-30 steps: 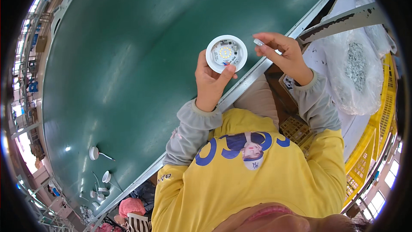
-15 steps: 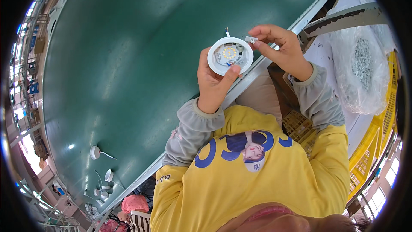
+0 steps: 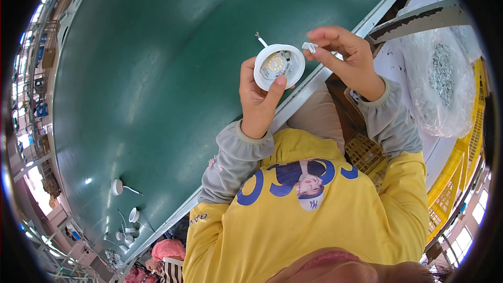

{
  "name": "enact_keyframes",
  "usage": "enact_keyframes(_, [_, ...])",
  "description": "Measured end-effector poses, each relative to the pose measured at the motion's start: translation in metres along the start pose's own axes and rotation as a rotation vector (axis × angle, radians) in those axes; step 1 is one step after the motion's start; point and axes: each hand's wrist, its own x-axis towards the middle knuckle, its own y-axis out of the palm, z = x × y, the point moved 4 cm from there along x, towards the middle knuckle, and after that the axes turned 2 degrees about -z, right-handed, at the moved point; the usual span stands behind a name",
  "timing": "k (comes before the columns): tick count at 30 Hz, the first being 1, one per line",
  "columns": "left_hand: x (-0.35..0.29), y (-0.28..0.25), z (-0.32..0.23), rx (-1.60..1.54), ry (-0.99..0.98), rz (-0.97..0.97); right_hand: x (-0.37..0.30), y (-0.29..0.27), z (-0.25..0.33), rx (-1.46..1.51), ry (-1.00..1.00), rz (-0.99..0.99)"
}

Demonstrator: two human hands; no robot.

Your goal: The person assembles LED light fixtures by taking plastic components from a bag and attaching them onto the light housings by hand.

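My left hand [image 3: 259, 91] grips a round white LED downlight [image 3: 279, 67] by its rim, thumb across the front edge. Inside its ring shows a board with a circle of yellow LEDs, and a short white cable [image 3: 261, 40] with bare wire ends sticks out at the top. Just right of the lamp, my right hand [image 3: 343, 55] pinches a small white plastic clip [image 3: 310, 47] between thumb and fingertips. The clip is apart from the lamp. Both hands are above the near edge of the green table.
The green tabletop [image 3: 157, 73] has a metal edge [image 3: 301, 97]. Several white lamps with cables, among them one lamp [image 3: 117, 187], lie at lower left. At right, a clear plastic bag [image 3: 443, 81] of small metal parts sits by a yellow crate [image 3: 450, 183], below a chipped metal bar [image 3: 424, 23].
The lamp has tilted in my left hand, its cable swinging leftward. My right hand has shifted slightly down and right, and the clip has turned in its fingers.
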Motion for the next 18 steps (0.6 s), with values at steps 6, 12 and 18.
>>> enact_keyframes(6, [0.003,-0.011,0.010,0.021,-0.049,-0.063,0.001,0.000,0.005,-0.236,-0.130,0.075])
enact_keyframes(12, [0.004,-0.014,0.005,0.087,0.014,-0.169,0.002,0.008,0.014,-0.298,-0.085,0.107])
enact_keyframes(18, [0.000,-0.010,0.004,0.342,0.067,-0.115,-0.019,0.039,0.026,-1.045,-0.563,0.299])
